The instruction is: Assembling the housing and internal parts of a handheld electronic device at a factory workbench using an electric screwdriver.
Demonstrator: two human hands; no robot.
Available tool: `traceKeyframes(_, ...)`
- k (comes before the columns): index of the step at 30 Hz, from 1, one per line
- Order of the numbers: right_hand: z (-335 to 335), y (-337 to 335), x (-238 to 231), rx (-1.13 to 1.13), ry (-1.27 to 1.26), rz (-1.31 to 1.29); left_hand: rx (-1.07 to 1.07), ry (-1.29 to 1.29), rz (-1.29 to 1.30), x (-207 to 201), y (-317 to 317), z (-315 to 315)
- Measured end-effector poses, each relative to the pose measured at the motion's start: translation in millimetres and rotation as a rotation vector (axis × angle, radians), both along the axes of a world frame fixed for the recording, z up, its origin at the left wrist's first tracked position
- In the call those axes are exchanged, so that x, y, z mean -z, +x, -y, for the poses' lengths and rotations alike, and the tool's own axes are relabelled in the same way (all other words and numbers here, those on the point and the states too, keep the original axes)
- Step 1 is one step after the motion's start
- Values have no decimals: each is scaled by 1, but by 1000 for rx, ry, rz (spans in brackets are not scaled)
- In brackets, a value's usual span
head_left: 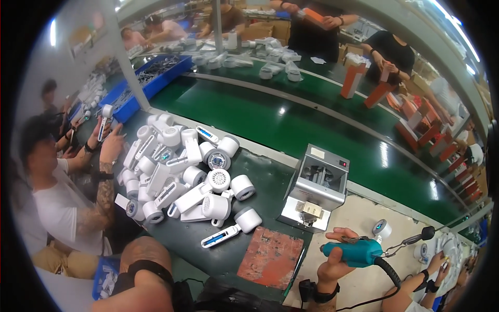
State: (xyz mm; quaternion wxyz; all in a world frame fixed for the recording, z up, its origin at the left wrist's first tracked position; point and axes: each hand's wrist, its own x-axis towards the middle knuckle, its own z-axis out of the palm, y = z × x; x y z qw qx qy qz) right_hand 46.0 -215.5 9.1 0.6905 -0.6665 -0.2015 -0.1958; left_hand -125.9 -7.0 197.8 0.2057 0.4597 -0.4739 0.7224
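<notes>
My right hand [332,264] is closed around a teal electric screwdriver [356,252], thumb on the near side and fingers on the far side. A wire loop and a black coiled cord run from its right end. Just beyond that end is a white round fan head [382,229] with a grey rim; whether anything touches it is unclear. At the lower left, a blurred bare limb [145,252] with a dark band shows close by, but no left-hand fingers are visible. Left of the machine lies a white handheld fan [228,235], its handle uncovered over a blue strip.
A heap of white handheld fans [176,177] covers the left bench. A grey metal machine [317,187] stands before the green conveyor belt [280,112]. Nearer lies a worn red mat [270,257]. A co-worker [67,197] at left holds a fan; blue trays [156,78] stand behind.
</notes>
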Motion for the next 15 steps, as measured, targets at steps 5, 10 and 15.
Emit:
traceKeyframes(5, 3, 2, 1, 11, -10, 13, -25, -10, -3, -1, 6, 4)
traceKeyframes(10, 5, 4, 6, 12, -3, 11, -45, -23, -55, 4, 7, 2)
traceKeyframes(15, 1, 2, -1, 27, -13, -1, 132, 9, -184, -2, 18, 2)
